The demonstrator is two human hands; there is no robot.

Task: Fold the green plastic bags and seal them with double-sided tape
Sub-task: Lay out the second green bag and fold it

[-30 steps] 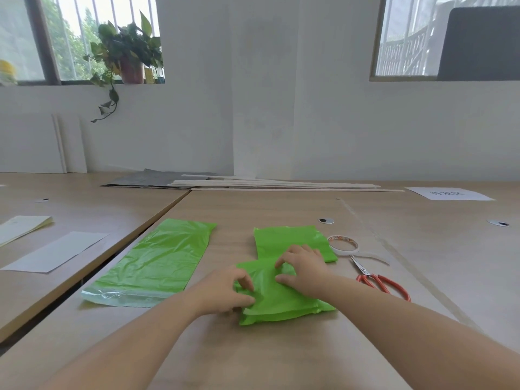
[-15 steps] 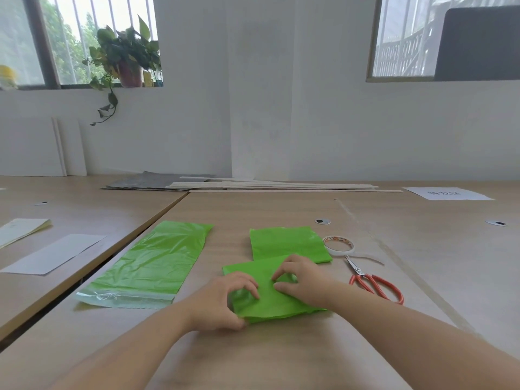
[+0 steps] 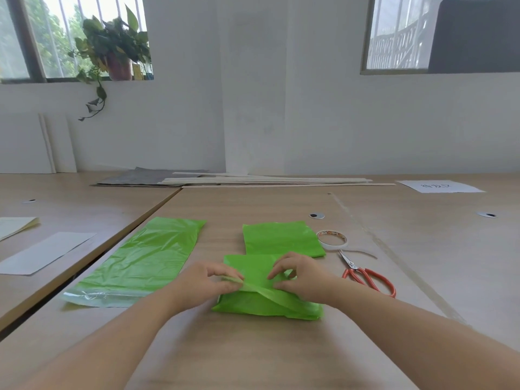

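A folded green plastic bag lies on the wooden table in front of me. My left hand pinches a pale strip at the bag's flap on the left. My right hand pinches the same flap edge on the right, fingers curled. Behind them rests a second folded green bag. To the left an unfolded green bag lies flat, its clear sealing strip at the near end. A roll of double-sided tape sits to the right of the folded bags.
Red-handled scissors lie right of my hands. White paper sheets rest on the adjoining left table, across a gap. Thin wooden strips and a grey sheet lie by the far wall, a labelled paper at far right.
The near bag has shifted slightly and its flap edge has come up. Both hands have moved from pressing on the bag to pinching a pale strip along the flap.
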